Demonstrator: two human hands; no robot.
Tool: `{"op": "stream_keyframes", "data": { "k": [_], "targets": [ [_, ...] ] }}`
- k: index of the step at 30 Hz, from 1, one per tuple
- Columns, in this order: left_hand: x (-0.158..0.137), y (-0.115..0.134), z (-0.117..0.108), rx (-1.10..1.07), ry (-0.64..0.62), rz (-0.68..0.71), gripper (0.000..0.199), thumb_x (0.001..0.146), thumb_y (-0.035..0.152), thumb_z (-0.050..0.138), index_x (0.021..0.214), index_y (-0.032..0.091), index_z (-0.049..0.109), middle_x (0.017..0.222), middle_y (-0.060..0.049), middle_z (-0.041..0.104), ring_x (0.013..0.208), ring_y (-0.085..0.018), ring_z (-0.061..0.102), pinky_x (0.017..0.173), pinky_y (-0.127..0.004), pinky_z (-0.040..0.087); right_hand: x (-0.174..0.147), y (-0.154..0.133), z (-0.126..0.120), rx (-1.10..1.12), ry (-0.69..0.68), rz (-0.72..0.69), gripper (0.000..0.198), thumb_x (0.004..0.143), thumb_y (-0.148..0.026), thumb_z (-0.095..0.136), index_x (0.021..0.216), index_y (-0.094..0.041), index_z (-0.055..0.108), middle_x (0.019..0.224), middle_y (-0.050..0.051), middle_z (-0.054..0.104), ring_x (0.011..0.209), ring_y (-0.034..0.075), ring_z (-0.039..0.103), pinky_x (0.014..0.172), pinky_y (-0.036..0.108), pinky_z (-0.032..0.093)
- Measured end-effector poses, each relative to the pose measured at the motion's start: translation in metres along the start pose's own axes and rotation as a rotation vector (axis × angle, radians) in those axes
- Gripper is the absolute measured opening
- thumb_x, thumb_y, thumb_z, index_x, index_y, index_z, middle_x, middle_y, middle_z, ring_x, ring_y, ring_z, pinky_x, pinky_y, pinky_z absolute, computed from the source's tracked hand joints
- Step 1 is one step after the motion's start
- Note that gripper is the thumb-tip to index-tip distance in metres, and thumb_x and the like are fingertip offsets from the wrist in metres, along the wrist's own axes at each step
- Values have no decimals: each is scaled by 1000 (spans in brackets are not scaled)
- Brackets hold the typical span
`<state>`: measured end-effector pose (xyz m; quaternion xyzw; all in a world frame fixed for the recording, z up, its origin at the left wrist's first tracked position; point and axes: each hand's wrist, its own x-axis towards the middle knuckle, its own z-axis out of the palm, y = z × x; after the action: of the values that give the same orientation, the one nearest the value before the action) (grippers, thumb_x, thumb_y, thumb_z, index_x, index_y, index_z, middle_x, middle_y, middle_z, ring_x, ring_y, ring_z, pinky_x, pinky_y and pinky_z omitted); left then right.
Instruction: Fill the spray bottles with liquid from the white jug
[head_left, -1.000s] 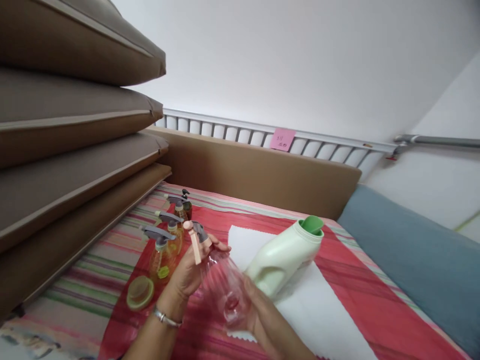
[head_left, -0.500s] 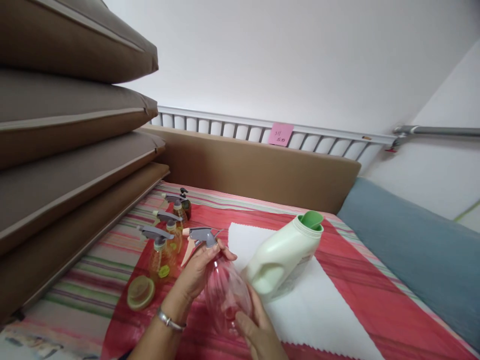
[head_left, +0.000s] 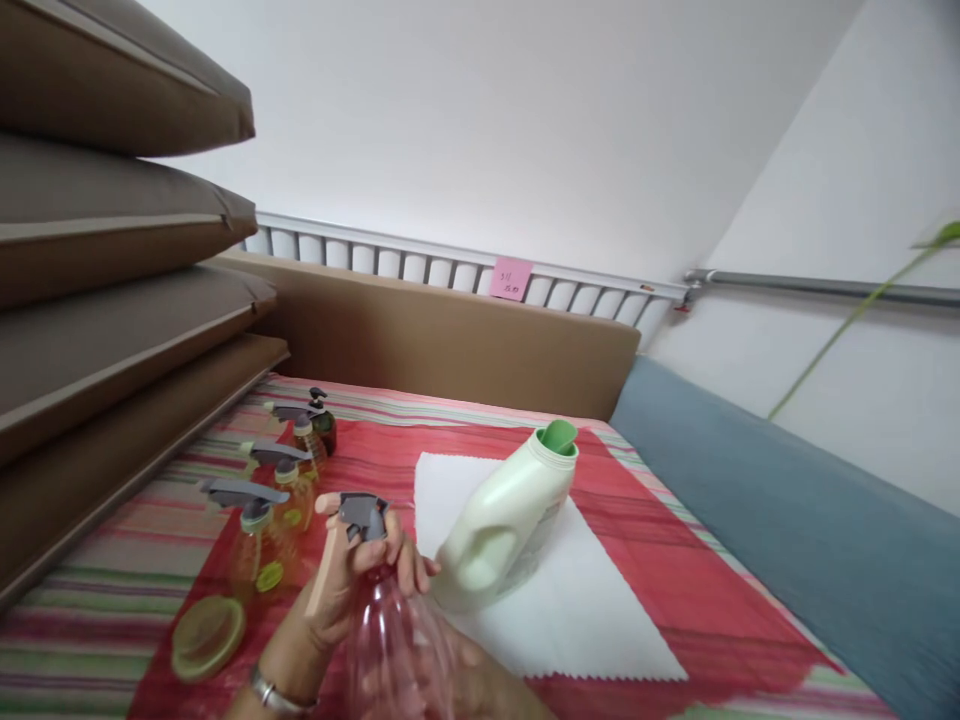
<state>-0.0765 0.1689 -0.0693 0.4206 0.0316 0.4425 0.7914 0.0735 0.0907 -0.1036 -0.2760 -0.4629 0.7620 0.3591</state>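
Observation:
A clear pink spray bottle [head_left: 394, 640] with a grey and peach trigger head [head_left: 364, 515] is held upright near the bottom of the view. My left hand [head_left: 356, 580], with a silver bracelet at the wrist, is closed round its neck just below the head. Lower down, my right hand [head_left: 472, 670] grips the body from the right; its fingers show dimly through the plastic. To the right, a pale green jug [head_left: 506, 520] with a green cup in its mouth leans on a white sheet [head_left: 600, 600]. A yellowish round lid [head_left: 208, 638] lies left of my left hand.
Several amber spray bottles [head_left: 259, 550] and a dark pump bottle [head_left: 322, 425] line the left of the red cloth [head_left: 637, 500]. Stacked brown cushions [head_left: 112, 270] rise at far left. A brown board [head_left: 450, 345] and a blue-grey padded surface [head_left: 750, 480] border the back and right.
The view has swung right, so everything sits further left. The spray bottle has come lower and its head has turned; my right hand has slipped partly behind the bottle.

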Motion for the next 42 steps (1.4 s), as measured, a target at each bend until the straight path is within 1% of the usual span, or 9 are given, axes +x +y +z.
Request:
{"op": "stream_keyframes", "data": {
  "k": [6, 9, 11, 17, 24, 27, 32, 39, 42],
  "targets": [
    [3, -3, -7, 180, 74, -13, 24, 72, 36, 66, 63, 16, 54, 55, -4, 64, 70, -23, 64, 81, -41, 44, 4, 17, 2, -161, 274, -116, 95, 46, -17, 80, 130, -26, 37, 127, 9, 51, 115, 29, 48, 88, 41, 43],
    [8, -7, -8, 278, 199, -39, 20, 76, 32, 64, 68, 17, 53, 60, -4, 66, 74, -21, 64, 78, -36, 44, 4, 22, 4, -439, 545, -228, 104, 50, -8, 73, 139, -27, 23, 145, 7, 28, 133, 26, 24, 106, 41, 26],
    [9, -9, -7, 312, 214, -63, 18, 77, 30, 62, 69, 17, 53, 59, -3, 65, 74, -21, 64, 75, -35, 45, 2, 16, 4, -454, 520, -240, 103, 55, -10, 72, 141, -27, 19, 148, 5, 22, 135, 24, 18, 109, 39, 19],
    [4, -8, -6, 273, 65, -51, 23, 75, 36, 64, 69, 16, 53, 60, -5, 64, 74, -23, 65, 77, -38, 44, 2, -9, 1, -154, 153, -160, 81, 66, -32, 71, 136, -24, 32, 141, 4, 38, 130, 25, 32, 106, 40, 26],
    [12, -16, -9, 376, 334, -54, 21, 73, 32, 67, 67, 16, 55, 62, -4, 66, 70, -20, 64, 71, -32, 46, 16, 15, 3, -832, 798, -210, 82, 54, -28, 76, 128, -21, 41, 131, 11, 46, 122, 31, 39, 106, 45, 24],
    [14, -18, -8, 372, 392, -52, 23, 68, 30, 71, 82, 15, 62, 78, -5, 69, 78, -20, 64, 74, -31, 45, 18, 17, 2, -826, 818, -167, 83, 55, -29, 74, 129, -21, 39, 128, 12, 48, 119, 31, 42, 103, 45, 27],
    [8, -1, -8, 211, 150, -159, 32, 74, 29, 65, 104, 15, 63, 107, -12, 64, 100, -25, 59, 90, -36, 39, 14, 14, -3, -551, 705, -131, 76, 60, -26, 71, 129, -22, 39, 121, 9, 53, 110, 27, 50, 95, 42, 38],
    [11, 0, -21, 297, 355, -66, 31, 58, 26, 80, 84, 15, 66, 76, -3, 67, 70, -15, 60, 72, -25, 42, 13, 6, 1, -607, 737, -117, 74, 57, -23, 72, 125, -23, 43, 114, 6, 56, 103, 25, 53, 91, 40, 41],
    [10, -5, -21, 248, 252, -132, 35, 67, 38, 73, 92, 14, 66, 90, -8, 68, 86, -19, 61, 79, -28, 42, 13, 3, 3, -675, 752, -98, 74, 58, -23, 70, 126, -19, 41, 116, 9, 55, 103, 26, 52, 92, 40, 41]
  ]
}}
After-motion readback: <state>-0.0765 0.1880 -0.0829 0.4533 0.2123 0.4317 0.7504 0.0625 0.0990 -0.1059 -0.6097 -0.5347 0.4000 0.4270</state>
